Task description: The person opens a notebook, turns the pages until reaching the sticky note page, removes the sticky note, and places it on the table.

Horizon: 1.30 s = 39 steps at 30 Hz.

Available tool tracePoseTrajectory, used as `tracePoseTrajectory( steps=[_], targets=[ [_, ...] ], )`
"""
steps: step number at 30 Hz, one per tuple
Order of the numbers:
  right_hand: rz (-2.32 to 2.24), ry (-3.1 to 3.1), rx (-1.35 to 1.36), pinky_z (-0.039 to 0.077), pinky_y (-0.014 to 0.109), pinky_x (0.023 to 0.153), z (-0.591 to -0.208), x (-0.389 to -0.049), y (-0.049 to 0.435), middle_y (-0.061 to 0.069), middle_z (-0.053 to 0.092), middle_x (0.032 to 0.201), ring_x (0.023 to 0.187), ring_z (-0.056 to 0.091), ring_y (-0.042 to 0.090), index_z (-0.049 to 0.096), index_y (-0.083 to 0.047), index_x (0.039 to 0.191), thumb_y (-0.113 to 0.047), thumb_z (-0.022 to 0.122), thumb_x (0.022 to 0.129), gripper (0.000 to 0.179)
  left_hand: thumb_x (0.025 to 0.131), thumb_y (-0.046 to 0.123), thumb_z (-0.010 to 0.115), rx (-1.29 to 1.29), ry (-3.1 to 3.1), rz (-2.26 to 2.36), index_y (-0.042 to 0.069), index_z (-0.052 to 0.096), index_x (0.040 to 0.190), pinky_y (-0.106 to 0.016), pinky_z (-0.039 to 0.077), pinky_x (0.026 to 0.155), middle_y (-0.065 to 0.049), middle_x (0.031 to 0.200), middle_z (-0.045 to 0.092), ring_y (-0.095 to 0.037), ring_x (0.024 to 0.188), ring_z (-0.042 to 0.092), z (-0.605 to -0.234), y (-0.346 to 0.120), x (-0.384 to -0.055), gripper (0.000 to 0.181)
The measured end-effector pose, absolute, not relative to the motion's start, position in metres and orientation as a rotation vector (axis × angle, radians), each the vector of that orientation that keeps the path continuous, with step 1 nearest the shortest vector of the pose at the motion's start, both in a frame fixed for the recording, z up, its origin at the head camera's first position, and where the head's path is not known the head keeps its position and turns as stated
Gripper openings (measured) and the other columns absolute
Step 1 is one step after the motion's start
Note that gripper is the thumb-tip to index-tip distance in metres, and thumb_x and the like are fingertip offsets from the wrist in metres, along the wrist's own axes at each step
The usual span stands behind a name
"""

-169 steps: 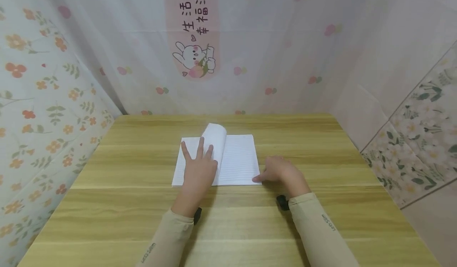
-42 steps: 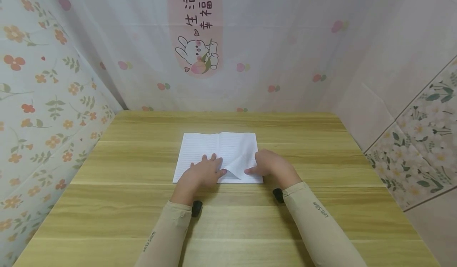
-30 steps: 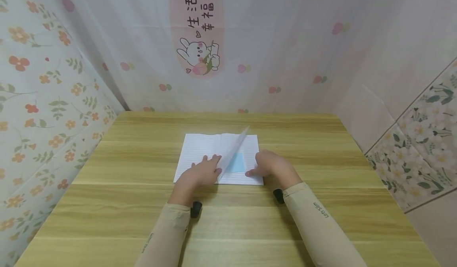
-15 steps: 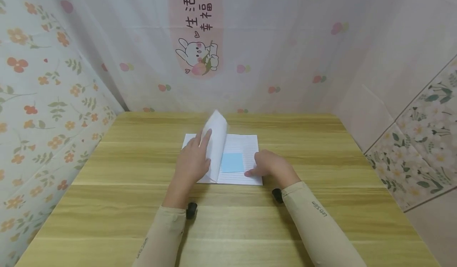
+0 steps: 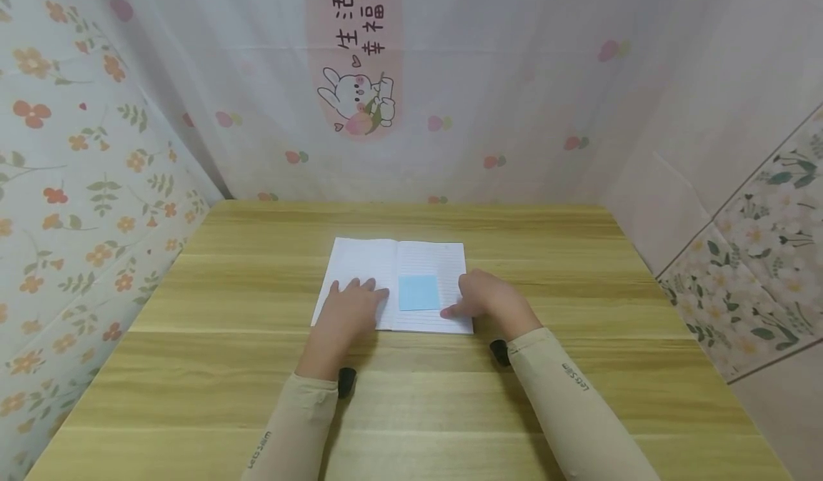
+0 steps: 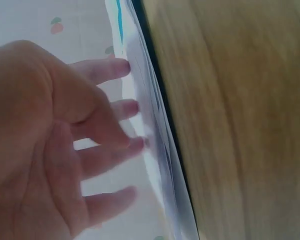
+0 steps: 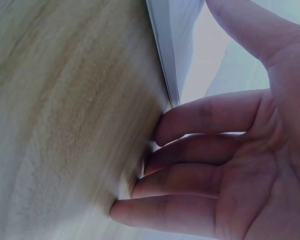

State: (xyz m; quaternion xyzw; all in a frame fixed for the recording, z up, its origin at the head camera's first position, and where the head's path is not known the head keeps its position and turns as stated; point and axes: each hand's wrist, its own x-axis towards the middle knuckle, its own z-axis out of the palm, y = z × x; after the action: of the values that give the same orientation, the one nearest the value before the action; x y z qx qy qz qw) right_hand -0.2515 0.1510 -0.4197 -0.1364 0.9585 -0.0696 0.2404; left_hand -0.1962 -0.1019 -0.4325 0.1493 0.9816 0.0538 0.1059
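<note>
An open lined notebook lies flat in the middle of the table. On its right page sits a light blue sticky note. My left hand rests on the left page with fingers spread; in the left wrist view its fingertips touch the white paper and the thumb hangs apart. At the right edge my right hand presses the page with its thumb. The right wrist view shows the other fingers extended, tips on the tabletop just beside the notebook's edge.
The wooden table meets a hanging curtain with fruit prints at its back edge. Flowered cloth hangs along the left side, and patterned panels stand to the right. Black wrist cameras sit below each hand.
My left hand has turned a page from right to left, uncovering the blue sticky note, and now lies lower on the left page. My right hand has stayed at the right edge.
</note>
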Motion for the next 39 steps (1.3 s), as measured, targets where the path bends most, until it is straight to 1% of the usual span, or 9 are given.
tracePoseTrajectory(
  steps=[2, 6, 9, 13, 18, 24, 29, 35, 39],
  targets=[
    [-0.19, 2.625, -0.373, 0.049, 0.039, 0.083, -0.42, -0.252, 0.151, 0.009, 0.061, 0.092, 0.086, 0.055, 0.024, 0.066, 0.001, 0.103, -0.05, 0.08, 0.093, 0.054, 0.106, 0.008, 0.05, 0.404, 2.857, 0.216, 0.017, 0.056, 0.154, -0.072, 0.038, 0.119, -0.015, 0.165, 0.049, -0.045, 0.154, 0.044, -0.433, -0.101, -0.195, 0.05],
    [-0.17, 2.627, -0.388, 0.048, 0.038, 0.082, -0.421, -0.253, 0.152, 0.009, 0.06, 0.09, 0.085, 0.054, 0.023, 0.066, 0.0, 0.1, -0.049, 0.079, 0.095, 0.051, 0.108, 0.015, 0.047, 0.338, 2.779, 0.334, 0.012, 0.05, 0.159, -0.073, 0.038, 0.118, -0.022, 0.17, 0.038, -0.05, 0.158, 0.033, -0.433, -0.096, -0.195, 0.051],
    [-0.157, 2.624, -0.403, 0.045, 0.036, 0.078, -0.421, -0.254, 0.152, 0.007, 0.058, 0.087, 0.082, 0.053, 0.022, 0.065, -0.002, 0.094, -0.048, 0.078, 0.096, 0.048, 0.111, 0.028, 0.052, 0.312, 2.757, 0.353, 0.008, 0.049, 0.158, -0.076, 0.037, 0.118, -0.026, 0.171, 0.035, -0.054, 0.158, 0.03, -0.435, -0.092, -0.195, 0.051],
    [-0.15, 2.629, -0.402, 0.045, 0.037, 0.078, -0.42, -0.253, 0.152, 0.007, 0.058, 0.087, 0.082, 0.054, 0.023, 0.066, -0.002, 0.095, -0.048, 0.076, 0.097, 0.048, 0.107, 0.041, 0.062, 0.282, 2.76, 0.361, 0.007, 0.051, 0.156, -0.079, 0.036, 0.116, -0.027, 0.171, 0.033, -0.057, 0.157, 0.029, -0.434, -0.088, -0.195, 0.06],
    [-0.157, 2.641, -0.399, 0.047, 0.037, 0.079, -0.421, -0.25, 0.154, 0.007, 0.059, 0.086, 0.081, 0.054, 0.022, 0.066, -0.003, 0.092, -0.048, 0.075, 0.098, 0.047, 0.104, 0.043, 0.067, 0.277, 2.788, 0.346, 0.007, 0.056, 0.152, -0.079, 0.041, 0.112, -0.026, 0.167, 0.04, -0.055, 0.152, 0.039, -0.435, -0.085, -0.196, 0.06],
    [-0.168, 2.652, -0.419, 0.048, 0.037, 0.077, -0.421, -0.245, 0.154, 0.007, 0.059, 0.084, 0.078, 0.053, 0.022, 0.065, -0.004, 0.086, -0.047, 0.074, 0.099, 0.046, 0.102, 0.042, 0.071, 0.266, 2.788, 0.372, 0.007, 0.065, 0.137, -0.079, 0.044, 0.107, -0.024, 0.155, 0.053, -0.053, 0.145, 0.046, -0.435, -0.085, -0.197, 0.05],
    [-0.172, 2.666, -0.423, 0.047, 0.037, 0.075, -0.424, -0.245, 0.154, 0.007, 0.058, 0.082, 0.076, 0.052, 0.022, 0.065, -0.004, 0.083, -0.047, 0.074, 0.099, 0.047, 0.1, 0.042, 0.074, 0.267, 2.798, 0.377, 0.007, 0.069, 0.126, -0.077, 0.048, 0.103, -0.022, 0.141, 0.06, -0.05, 0.134, 0.054, -0.434, -0.085, -0.197, 0.044],
    [-0.182, 2.652, -0.4, 0.047, 0.035, 0.076, -0.42, -0.246, 0.153, 0.005, 0.055, 0.08, 0.077, 0.052, 0.021, 0.065, -0.003, 0.086, -0.046, 0.072, 0.1, 0.046, 0.1, 0.041, 0.074, 0.246, 2.8, 0.377, 0.008, 0.071, 0.118, -0.074, 0.051, 0.102, -0.021, 0.14, 0.061, -0.052, 0.14, 0.051, -0.432, -0.086, -0.199, 0.037],
    [-0.137, 2.683, -0.43, 0.048, 0.036, 0.076, -0.407, -0.243, 0.147, 0.008, 0.06, 0.082, 0.076, 0.052, 0.021, 0.067, -0.002, 0.088, -0.038, 0.069, 0.102, 0.038, 0.1, 0.04, 0.075, 0.247, 2.786, 0.392, 0.007, 0.072, 0.12, -0.075, 0.05, 0.102, -0.022, 0.14, 0.061, -0.053, 0.142, 0.05, -0.431, -0.084, -0.198, 0.039]
  ],
)
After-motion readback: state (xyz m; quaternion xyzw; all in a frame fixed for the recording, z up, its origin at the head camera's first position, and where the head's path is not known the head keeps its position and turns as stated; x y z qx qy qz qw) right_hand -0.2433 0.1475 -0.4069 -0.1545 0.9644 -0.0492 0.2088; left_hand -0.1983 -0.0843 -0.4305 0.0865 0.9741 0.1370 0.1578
